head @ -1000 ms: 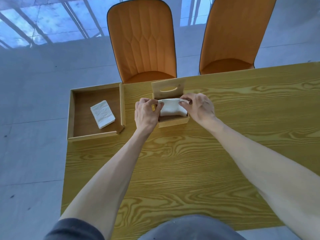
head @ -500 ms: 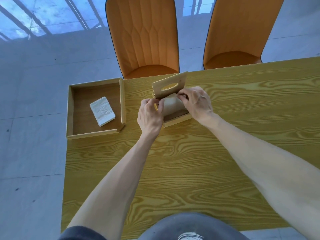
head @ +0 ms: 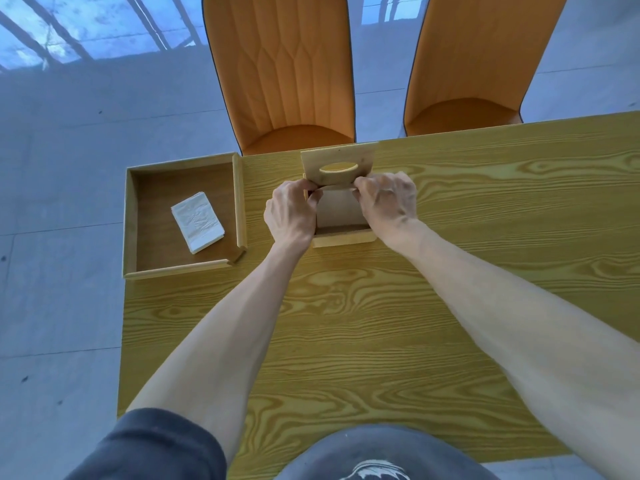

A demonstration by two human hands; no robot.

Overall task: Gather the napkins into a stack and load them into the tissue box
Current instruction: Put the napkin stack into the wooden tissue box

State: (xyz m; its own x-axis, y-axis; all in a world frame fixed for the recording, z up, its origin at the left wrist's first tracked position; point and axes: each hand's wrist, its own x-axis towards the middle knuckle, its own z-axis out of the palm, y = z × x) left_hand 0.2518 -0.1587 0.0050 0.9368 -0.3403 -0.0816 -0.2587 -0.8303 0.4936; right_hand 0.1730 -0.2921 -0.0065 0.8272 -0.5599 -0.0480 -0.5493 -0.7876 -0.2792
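The fingertips [head: 313, 194] of the left hand [head: 289, 216] pinch the left end of a thin wooden panel [head: 337, 211] that lies across the top of the tissue box [head: 343, 235], and the fingertips [head: 360, 187] of the right hand [head: 389, 202] pinch its right end in the same narrow grip. The panel lies flat between the 2 hands and hides the inside of the box, so whether napkins lie under it cannot be told. Behind the hands the lid [head: 337, 164] of the box stands up, tilted back, with 1 oval slot cut through it. The box sits on the yellow wood-grain table [head: 346, 323], near its far edge. To the left, a shallow wooden tray [head: 130, 220] rests at the table's corner, and a stack of white napkins [head: 197, 221] lies inside it, turned at a slant, well apart from the box. Beyond the table stand 2 orange chairs [head: 280, 71].
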